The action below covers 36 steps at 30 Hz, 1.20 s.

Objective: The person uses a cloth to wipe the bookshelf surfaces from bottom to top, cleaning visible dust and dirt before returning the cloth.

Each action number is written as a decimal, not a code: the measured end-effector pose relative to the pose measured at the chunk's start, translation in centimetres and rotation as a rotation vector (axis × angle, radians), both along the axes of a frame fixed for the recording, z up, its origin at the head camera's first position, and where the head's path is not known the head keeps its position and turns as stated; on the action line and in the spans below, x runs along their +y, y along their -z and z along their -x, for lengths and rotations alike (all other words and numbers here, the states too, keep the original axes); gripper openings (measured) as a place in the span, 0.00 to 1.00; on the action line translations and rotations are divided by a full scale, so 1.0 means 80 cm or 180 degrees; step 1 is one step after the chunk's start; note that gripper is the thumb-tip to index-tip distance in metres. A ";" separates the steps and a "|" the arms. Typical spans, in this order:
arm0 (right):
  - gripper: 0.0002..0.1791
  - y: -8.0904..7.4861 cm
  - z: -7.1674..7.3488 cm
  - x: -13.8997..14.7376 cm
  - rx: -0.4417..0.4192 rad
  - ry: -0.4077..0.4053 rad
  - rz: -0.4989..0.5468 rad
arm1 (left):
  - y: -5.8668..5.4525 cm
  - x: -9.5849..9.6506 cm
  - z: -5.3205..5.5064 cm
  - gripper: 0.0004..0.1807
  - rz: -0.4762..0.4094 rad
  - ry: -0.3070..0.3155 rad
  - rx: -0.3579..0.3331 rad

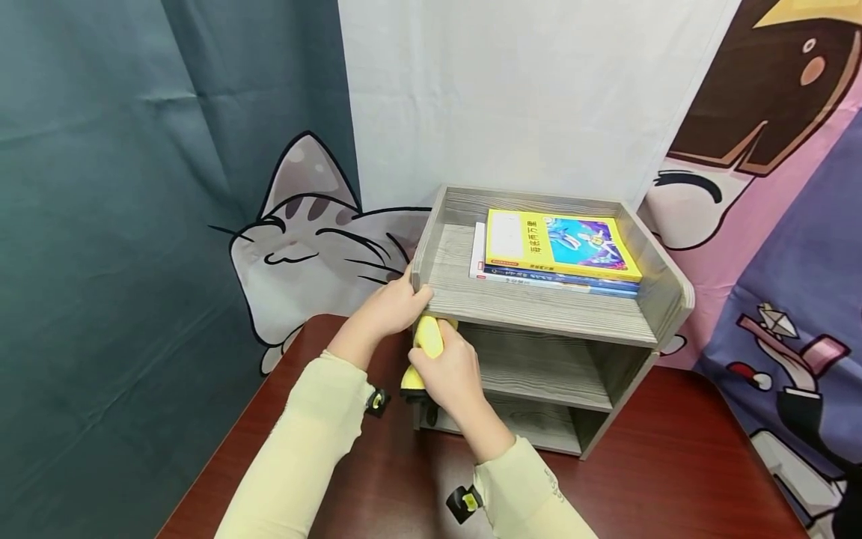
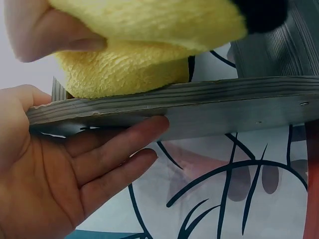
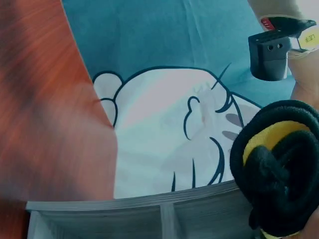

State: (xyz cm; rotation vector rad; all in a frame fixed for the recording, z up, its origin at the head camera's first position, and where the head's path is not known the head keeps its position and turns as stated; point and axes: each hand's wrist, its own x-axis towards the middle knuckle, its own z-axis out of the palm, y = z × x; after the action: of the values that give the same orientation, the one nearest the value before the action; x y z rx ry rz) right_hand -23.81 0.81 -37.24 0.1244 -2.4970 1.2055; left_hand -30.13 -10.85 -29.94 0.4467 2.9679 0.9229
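Observation:
A grey wood-grain shelf unit (image 1: 539, 313) stands on the table. My left hand (image 1: 397, 301) grips the front edge of its left side panel (image 2: 224, 107), with the fingers along the outer face. In my right hand (image 1: 456, 370) is a bunched plush cloth (image 1: 429, 337), yellow on one side and black on the other. In the left wrist view the yellow face of the cloth (image 2: 129, 74) lies against the panel's edge. Its black side shows folded in the right wrist view, below the top board.
A yellow book (image 1: 515, 238) tops a small stack of books on the shelf's upper board. Two lower compartments (image 1: 539, 363) face me. The reddish-brown table (image 1: 700, 449) runs out on both sides, and printed curtains (image 1: 135, 224) hang behind.

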 end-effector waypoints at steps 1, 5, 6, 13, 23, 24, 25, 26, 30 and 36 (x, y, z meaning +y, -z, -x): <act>0.10 0.000 0.000 0.000 0.0022 0.0004 -0.0008 | 0.000 0.000 0.000 0.34 -0.0004 0.0005 -0.0006; 0.09 0.005 0.001 -0.001 0.0072 -0.0009 -0.0023 | 0.000 0.000 0.000 0.35 -0.0004 0.0014 -0.0022; 0.08 0.007 0.001 -0.001 0.0077 -0.0021 -0.0022 | 0.000 -0.001 -0.001 0.35 -0.0002 0.0007 -0.0025; 0.08 0.025 0.003 0.002 -0.0017 -0.0086 -0.0179 | 0.000 -0.001 -0.001 0.35 -0.0026 0.0027 -0.0003; 0.15 0.065 0.010 0.004 -0.0378 -0.0146 -0.0700 | 0.001 -0.002 0.000 0.36 -0.0046 0.0013 -0.0019; 0.17 0.064 0.010 0.005 -0.0399 -0.0145 -0.0633 | 0.001 -0.001 0.000 0.36 -0.0053 0.0010 -0.0021; 0.19 0.061 0.011 0.005 -0.0439 -0.0141 -0.0556 | 0.001 -0.001 0.000 0.35 -0.0080 0.0021 -0.0031; 0.22 0.058 0.011 0.005 -0.0470 -0.0129 -0.0502 | 0.001 -0.001 0.000 0.35 -0.0099 0.0026 -0.0045; 0.27 0.037 0.012 0.005 -0.0374 -0.0096 -0.0297 | 0.000 0.000 0.000 0.36 -0.0156 0.0043 -0.0109; 0.11 0.008 0.007 0.004 0.0076 -0.0139 -0.0162 | 0.000 0.000 0.000 0.36 -0.0126 0.0042 -0.0136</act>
State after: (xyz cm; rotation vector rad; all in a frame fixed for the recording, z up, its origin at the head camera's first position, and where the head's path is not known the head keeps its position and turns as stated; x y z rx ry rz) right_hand -24.38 1.13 -37.87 0.2061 -2.5170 1.1510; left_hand -30.09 -10.83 -29.91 0.4412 2.9096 0.9789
